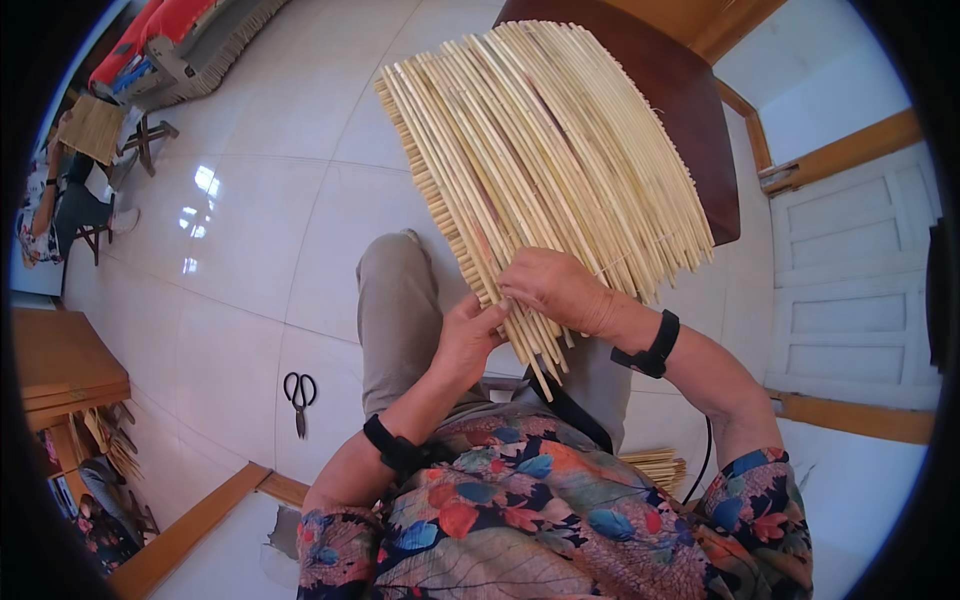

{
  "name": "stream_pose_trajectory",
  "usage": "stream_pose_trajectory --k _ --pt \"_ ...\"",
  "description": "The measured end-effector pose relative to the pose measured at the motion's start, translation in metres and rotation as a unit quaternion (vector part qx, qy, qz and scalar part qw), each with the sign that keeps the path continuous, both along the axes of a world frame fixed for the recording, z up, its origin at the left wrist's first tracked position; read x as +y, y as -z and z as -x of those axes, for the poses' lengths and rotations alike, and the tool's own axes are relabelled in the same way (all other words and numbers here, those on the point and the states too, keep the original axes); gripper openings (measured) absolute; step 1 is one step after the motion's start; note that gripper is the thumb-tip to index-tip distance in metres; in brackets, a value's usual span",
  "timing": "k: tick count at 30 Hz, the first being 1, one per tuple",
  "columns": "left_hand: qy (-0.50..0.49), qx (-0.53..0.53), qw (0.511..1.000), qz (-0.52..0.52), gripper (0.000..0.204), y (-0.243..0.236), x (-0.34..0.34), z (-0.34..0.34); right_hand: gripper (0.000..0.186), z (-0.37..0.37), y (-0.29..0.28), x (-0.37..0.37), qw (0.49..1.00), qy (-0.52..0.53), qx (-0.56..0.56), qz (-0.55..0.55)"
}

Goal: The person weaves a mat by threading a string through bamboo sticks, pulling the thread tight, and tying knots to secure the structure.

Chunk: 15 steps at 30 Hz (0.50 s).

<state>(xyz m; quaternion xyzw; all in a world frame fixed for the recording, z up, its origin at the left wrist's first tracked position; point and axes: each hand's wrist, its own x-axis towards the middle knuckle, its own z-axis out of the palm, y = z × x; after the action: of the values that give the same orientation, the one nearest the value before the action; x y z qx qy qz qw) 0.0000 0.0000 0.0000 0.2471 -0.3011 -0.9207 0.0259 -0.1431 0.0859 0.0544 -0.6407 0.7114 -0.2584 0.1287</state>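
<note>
A large mat of pale straw-coloured reed sticks [555,150] lies over my lap and reaches onto a dark reddish-brown wooden surface [707,170]. My left hand [470,330] is closed on the mat's lower left edge, thumb up against the stick ends. Just right of it, my right hand [550,290] is closed over the same lower end, fingertips pressed on the sticks near my left thumb. What exactly the fingertips pinch is too small to make out. More reed sticks [648,465] lie in a bundle below, beside my right leg.
Black scissors [300,400] lie on the tiled floor to my left. Another person [75,200] sits on a folding stool at upper left, holding a woven piece. A brown wooden table [65,360] is at left, a white door [850,280] at right, a red-topped object [130,55] at top left.
</note>
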Motion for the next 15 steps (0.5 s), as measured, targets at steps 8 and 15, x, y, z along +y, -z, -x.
stream_pose_trajectory --k 8,15 --pt "-0.02 -0.016 0.999 0.021 0.017 0.004 0.009 -0.006 0.006 -0.009 0.004 -0.004 0.999 -0.011 0.035 0.012" --pt "-0.05 -0.003 0.998 0.036 0.016 0.008 0.008 -0.002 0.008 -0.002 0.003 -0.014 0.995 -0.078 0.061 0.028"
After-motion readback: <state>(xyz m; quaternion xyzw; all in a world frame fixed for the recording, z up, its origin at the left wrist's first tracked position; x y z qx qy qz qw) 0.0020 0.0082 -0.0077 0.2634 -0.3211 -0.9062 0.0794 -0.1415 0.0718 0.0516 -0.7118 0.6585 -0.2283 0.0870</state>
